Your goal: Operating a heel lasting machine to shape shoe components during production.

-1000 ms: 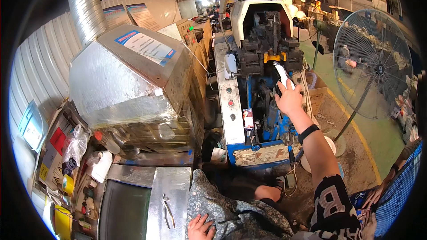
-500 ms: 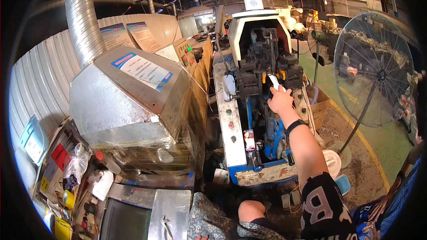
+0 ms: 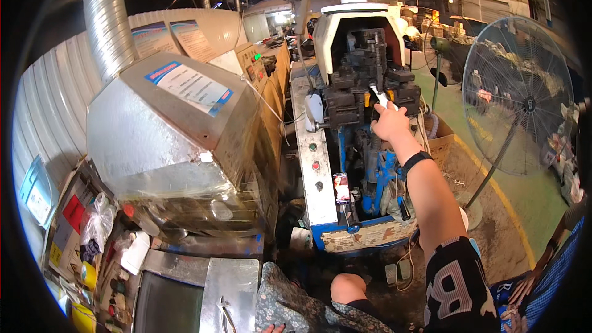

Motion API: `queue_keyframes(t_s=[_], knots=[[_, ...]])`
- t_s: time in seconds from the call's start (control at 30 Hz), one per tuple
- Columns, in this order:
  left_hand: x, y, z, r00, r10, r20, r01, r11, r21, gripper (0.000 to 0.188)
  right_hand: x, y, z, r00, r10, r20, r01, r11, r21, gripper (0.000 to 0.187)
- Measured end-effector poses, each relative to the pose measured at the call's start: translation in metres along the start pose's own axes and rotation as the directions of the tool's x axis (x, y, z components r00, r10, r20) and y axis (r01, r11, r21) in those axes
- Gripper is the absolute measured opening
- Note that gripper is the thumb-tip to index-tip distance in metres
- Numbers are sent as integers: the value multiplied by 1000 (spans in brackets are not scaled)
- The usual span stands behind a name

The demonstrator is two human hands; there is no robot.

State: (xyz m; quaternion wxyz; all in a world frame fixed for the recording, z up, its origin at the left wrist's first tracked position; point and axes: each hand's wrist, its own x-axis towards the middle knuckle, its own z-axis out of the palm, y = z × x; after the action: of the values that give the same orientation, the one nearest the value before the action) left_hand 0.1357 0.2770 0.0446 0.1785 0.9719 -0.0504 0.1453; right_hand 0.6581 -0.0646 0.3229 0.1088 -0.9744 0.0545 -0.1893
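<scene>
My right hand (image 3: pixel 393 123) reaches forward into the black clamping head of a machine (image 3: pixel 351 95). Its fingers are closed on the near end of a white, elongated piece (image 3: pixel 380 95), whose far end lies among the dark jaws; its exact kind is unclear. Just left of the piece is a small yellow part (image 3: pixel 367 99). Only the fingertips of my left hand (image 3: pixel 272 328) show at the bottom edge, lying beside the flowered cloth (image 3: pixel 280 299) over my lap, with nothing seen in them. Pliers (image 3: pixel 226 313) rest on a metal plate left of that hand.
A phone (image 3: pixel 341 188) stands on the machine's front, beside a panel with buttons (image 3: pixel 316 165). At left is a large metal hood (image 3: pixel 160 129) with a duct. A big floor fan (image 3: pixel 527 105) stands right. Another person's hand (image 3: pixel 524 287) shows at lower right.
The view has shifted slightly, so the hood and machine appear further left. My right hand keeps its grip on the white piece. More of my left fingertips shows at the bottom.
</scene>
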Motion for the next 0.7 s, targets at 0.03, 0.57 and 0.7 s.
queue_keyframes(t_s=[0.03,0.57,0.7], knots=[[-6,-6,-2,999,-36,-6,36,999,-12,23,-3,-11,-3,999,19,31,-19,1000,-9,57],[-349,-96,-185,12,-932,-361,894,-152,422,70,-100,-4,38,623,-687,-374,630,724,-280,23],[-301,-242,-211,466,-858,-215,836,348,425,63,-272,-31,152,505,-857,98,820,512,254,15]])
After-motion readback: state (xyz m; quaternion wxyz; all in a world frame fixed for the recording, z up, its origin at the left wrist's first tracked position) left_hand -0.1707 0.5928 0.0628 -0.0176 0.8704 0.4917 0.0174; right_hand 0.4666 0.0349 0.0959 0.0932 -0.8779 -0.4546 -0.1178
